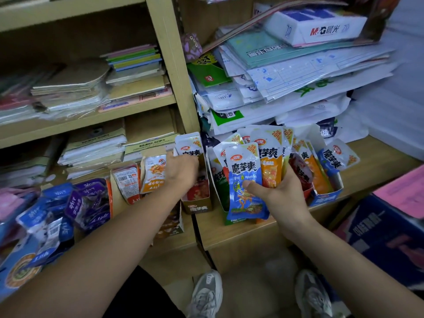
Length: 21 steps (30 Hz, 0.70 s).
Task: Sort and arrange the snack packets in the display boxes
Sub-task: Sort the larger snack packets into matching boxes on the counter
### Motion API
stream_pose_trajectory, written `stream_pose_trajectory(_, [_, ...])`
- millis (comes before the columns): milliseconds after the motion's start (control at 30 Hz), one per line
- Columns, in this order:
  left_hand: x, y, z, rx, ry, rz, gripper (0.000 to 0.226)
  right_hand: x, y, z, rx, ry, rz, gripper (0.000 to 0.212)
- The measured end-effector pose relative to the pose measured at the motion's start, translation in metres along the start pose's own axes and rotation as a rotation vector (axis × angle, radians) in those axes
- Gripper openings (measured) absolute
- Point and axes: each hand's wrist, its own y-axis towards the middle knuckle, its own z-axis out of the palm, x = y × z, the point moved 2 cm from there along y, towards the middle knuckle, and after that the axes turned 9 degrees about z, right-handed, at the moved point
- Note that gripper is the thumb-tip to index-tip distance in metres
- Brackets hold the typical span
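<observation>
The right hand (277, 191) squeezes a bunch of packets (271, 167), with a blue packet (244, 177) in front. The left hand (181, 172) is at the brown box (197, 206); I cannot tell if it grips. The fat bunch might slide out and drop.

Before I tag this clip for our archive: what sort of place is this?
Probably a small stationery-and-snack shop: snack packets standing in cardboard display boxes, wooden shelves stacked with notebooks, and an M&G paper ream atop piled paper goods.
</observation>
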Motion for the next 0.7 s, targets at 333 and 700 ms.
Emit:
stream_pose_trajectory(333, [0.041,-0.015,-0.008,-0.278,-0.466,0.258,0.006,0.001,-0.001,0.004,-0.017,-0.026,0.039,0.051])
stream_pose_trajectory(700, [0.044,-0.047,-0.006,-0.332,-0.801,0.301,0.005,0.001,-0.001,0.003,0.003,-0.048,0.014,0.053])
